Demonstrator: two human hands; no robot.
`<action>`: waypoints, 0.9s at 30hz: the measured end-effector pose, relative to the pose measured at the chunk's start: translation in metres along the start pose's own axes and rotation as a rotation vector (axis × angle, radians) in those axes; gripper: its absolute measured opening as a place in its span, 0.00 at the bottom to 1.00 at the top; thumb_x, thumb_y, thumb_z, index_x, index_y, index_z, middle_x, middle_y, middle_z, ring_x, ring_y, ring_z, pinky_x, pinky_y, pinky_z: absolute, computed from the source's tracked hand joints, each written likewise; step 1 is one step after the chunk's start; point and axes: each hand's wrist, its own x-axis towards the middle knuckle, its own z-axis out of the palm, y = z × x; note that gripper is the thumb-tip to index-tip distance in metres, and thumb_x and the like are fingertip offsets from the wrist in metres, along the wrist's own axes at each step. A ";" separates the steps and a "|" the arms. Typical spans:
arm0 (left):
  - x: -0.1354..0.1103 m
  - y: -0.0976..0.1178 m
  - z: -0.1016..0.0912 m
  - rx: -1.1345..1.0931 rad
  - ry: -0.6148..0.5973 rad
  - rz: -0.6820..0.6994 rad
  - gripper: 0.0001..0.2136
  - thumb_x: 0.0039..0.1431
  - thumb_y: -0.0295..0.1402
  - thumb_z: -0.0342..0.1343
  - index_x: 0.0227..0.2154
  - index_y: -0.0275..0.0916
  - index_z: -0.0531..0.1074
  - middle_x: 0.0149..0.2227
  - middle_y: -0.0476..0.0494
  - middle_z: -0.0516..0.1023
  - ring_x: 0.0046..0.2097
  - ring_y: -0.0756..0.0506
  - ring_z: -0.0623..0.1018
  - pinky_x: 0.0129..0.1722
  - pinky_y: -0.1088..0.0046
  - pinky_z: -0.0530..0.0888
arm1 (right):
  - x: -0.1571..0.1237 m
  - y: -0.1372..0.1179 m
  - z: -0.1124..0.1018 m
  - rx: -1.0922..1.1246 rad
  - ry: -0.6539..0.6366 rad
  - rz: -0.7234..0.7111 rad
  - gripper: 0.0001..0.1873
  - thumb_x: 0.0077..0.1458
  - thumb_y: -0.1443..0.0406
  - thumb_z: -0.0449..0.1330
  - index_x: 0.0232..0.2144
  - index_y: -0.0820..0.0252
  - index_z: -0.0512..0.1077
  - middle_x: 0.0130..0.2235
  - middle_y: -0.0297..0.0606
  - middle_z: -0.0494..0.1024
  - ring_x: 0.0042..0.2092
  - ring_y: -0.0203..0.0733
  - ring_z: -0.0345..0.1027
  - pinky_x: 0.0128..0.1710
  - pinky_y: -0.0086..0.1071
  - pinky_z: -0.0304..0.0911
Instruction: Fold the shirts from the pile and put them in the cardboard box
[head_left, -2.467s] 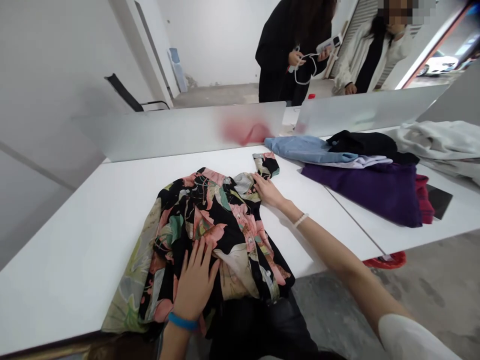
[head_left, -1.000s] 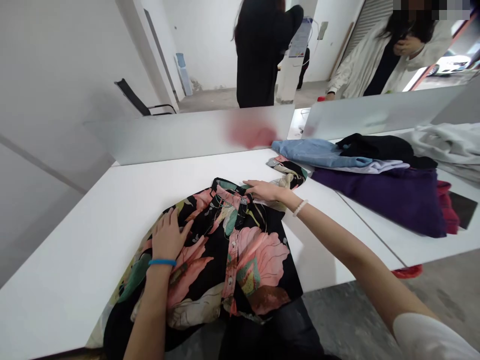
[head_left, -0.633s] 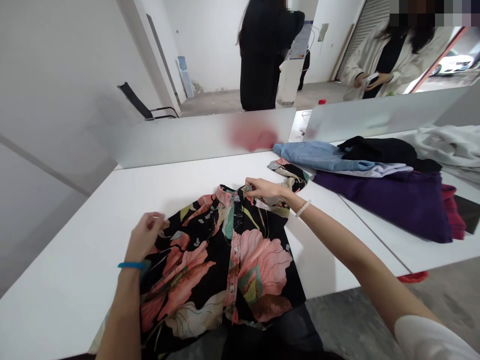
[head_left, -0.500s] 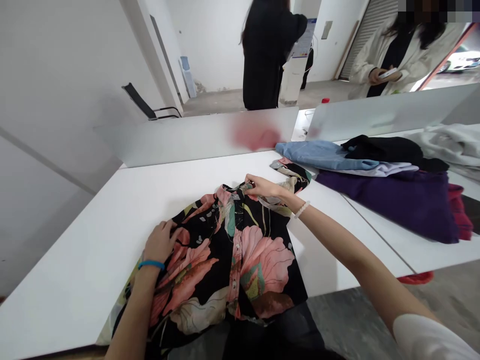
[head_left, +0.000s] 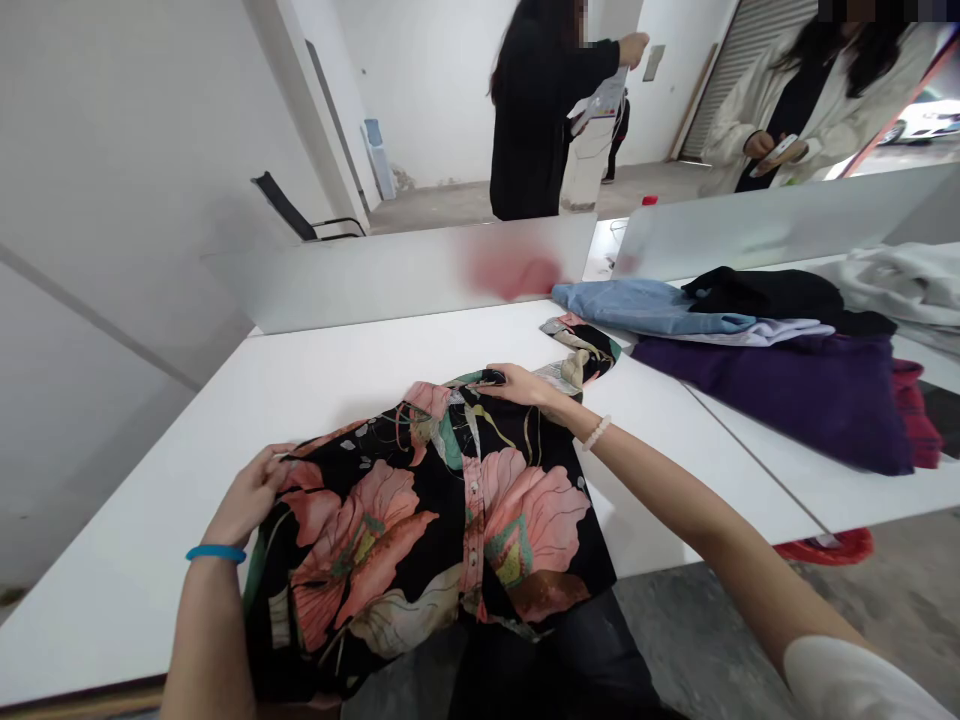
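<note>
Black floral button-up shirt (head_left: 442, 520), pink & cream print, lies flat on white table (head_left: 150, 600), collar (head_left: 429, 400) pointing away from person. L hand (head_left: 244, 495), w/ blue wristband (head_left: 216, 553), pinches shirt's side edge; R hand (head_left: 521, 385), w/ pearl bracelet (head_left: 596, 433), rests on collar, fingers curled, can't tell if clamped; hands well apart. Shirt's sleeve (head_left: 581, 350) lies just beside folded clothes: lt-blue shirt (head_left: 637, 303), black top (head_left: 765, 295), purple garment (head_left: 772, 405), w/ frosted partition (head_left: 375, 285) behind.
</note>
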 end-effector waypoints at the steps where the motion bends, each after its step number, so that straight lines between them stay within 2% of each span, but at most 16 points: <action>1: 0.000 -0.003 0.002 0.164 0.020 0.034 0.15 0.46 0.32 0.50 0.38 0.36 0.69 0.33 0.43 0.78 0.38 0.42 0.77 0.40 0.64 0.73 | 0.000 -0.001 0.003 0.044 -0.031 -0.046 0.14 0.54 0.56 0.59 0.36 0.61 0.72 0.38 0.37 0.77 0.37 0.39 0.68 0.39 0.32 0.61; 3: -0.002 -0.004 0.015 0.423 0.101 0.093 0.16 0.47 0.31 0.48 0.39 0.35 0.71 0.41 0.36 0.77 0.46 0.38 0.75 0.48 0.59 0.70 | 0.000 -0.002 0.010 0.102 -0.084 -0.097 0.15 0.55 0.56 0.58 0.38 0.60 0.72 0.42 0.38 0.77 0.41 0.41 0.69 0.43 0.33 0.61; 4: -0.004 -0.001 0.025 0.482 0.128 0.126 0.16 0.49 0.32 0.46 0.41 0.35 0.71 0.45 0.34 0.75 0.49 0.37 0.74 0.50 0.58 0.69 | 0.001 -0.003 0.014 0.108 -0.091 -0.095 0.15 0.54 0.55 0.59 0.38 0.60 0.72 0.42 0.38 0.77 0.41 0.42 0.68 0.44 0.34 0.61; 6: -0.008 0.007 0.051 0.497 0.100 0.211 0.20 0.56 0.37 0.42 0.47 0.34 0.68 0.49 0.32 0.73 0.52 0.37 0.71 0.53 0.58 0.66 | 0.003 -0.004 0.023 0.075 -0.050 -0.047 0.16 0.52 0.54 0.60 0.37 0.61 0.71 0.39 0.39 0.77 0.40 0.43 0.68 0.44 0.36 0.62; 8: -0.011 0.014 0.074 0.537 0.057 0.277 0.24 0.58 0.43 0.41 0.50 0.32 0.65 0.49 0.31 0.72 0.52 0.36 0.71 0.53 0.55 0.66 | 0.004 -0.005 0.028 0.046 0.020 0.027 0.21 0.48 0.54 0.64 0.40 0.62 0.68 0.38 0.39 0.77 0.39 0.43 0.68 0.43 0.37 0.62; 10: -0.011 0.016 0.088 0.627 0.084 0.282 0.24 0.57 0.44 0.41 0.48 0.31 0.67 0.46 0.29 0.73 0.49 0.33 0.71 0.50 0.51 0.66 | 0.001 -0.007 0.027 0.090 0.037 0.069 0.28 0.44 0.55 0.67 0.45 0.61 0.65 0.41 0.40 0.75 0.40 0.42 0.68 0.44 0.36 0.62; 12: -0.009 0.013 0.090 0.628 0.127 0.267 0.19 0.55 0.42 0.42 0.39 0.34 0.69 0.40 0.31 0.74 0.45 0.33 0.72 0.47 0.51 0.68 | -0.006 -0.009 0.019 0.220 -0.027 0.081 0.30 0.44 0.54 0.67 0.46 0.60 0.65 0.44 0.40 0.74 0.42 0.41 0.68 0.44 0.35 0.63; 15: -0.009 0.003 0.076 0.398 0.119 0.285 0.09 0.49 0.38 0.46 0.29 0.40 0.66 0.33 0.41 0.72 0.40 0.40 0.72 0.43 0.60 0.70 | -0.021 -0.011 0.005 0.441 -0.113 0.130 0.22 0.50 0.50 0.61 0.40 0.61 0.68 0.38 0.37 0.74 0.36 0.38 0.67 0.40 0.34 0.64; 18: -0.018 -0.002 0.060 0.131 0.050 0.291 0.07 0.42 0.34 0.47 0.27 0.41 0.65 0.36 0.43 0.72 0.41 0.43 0.73 0.43 0.67 0.71 | -0.035 -0.010 0.000 0.590 -0.053 0.178 0.19 0.48 0.52 0.62 0.36 0.59 0.65 0.33 0.33 0.71 0.32 0.36 0.65 0.35 0.32 0.64; 20: -0.026 0.000 0.056 0.021 -0.013 0.251 0.09 0.43 0.34 0.47 0.29 0.40 0.66 0.39 0.44 0.74 0.41 0.44 0.73 0.41 0.69 0.72 | -0.042 -0.007 0.001 0.536 0.009 0.143 0.18 0.44 0.56 0.64 0.32 0.57 0.62 0.31 0.30 0.68 0.32 0.35 0.63 0.33 0.31 0.62; 22: -0.032 0.004 0.058 -0.012 -0.059 0.195 0.12 0.48 0.39 0.47 0.33 0.40 0.67 0.37 0.45 0.75 0.40 0.44 0.74 0.38 0.69 0.72 | -0.048 -0.005 0.002 0.359 0.042 0.052 0.18 0.42 0.59 0.64 0.26 0.56 0.57 0.27 0.28 0.64 0.30 0.35 0.59 0.31 0.30 0.58; 24: -0.033 0.007 0.063 0.040 -0.059 0.165 0.15 0.50 0.45 0.49 0.36 0.40 0.68 0.34 0.47 0.76 0.38 0.43 0.75 0.38 0.69 0.72 | -0.052 -0.004 0.004 0.166 0.069 -0.027 0.19 0.42 0.62 0.63 0.24 0.56 0.53 0.25 0.27 0.61 0.29 0.35 0.57 0.30 0.29 0.55; 27: -0.028 0.012 0.072 0.203 -0.034 0.165 0.18 0.49 0.51 0.51 0.32 0.41 0.70 0.31 0.47 0.77 0.37 0.42 0.76 0.39 0.68 0.72 | -0.057 -0.007 0.005 0.042 0.107 -0.002 0.12 0.49 0.63 0.59 0.29 0.56 0.57 0.26 0.28 0.66 0.28 0.37 0.61 0.31 0.30 0.55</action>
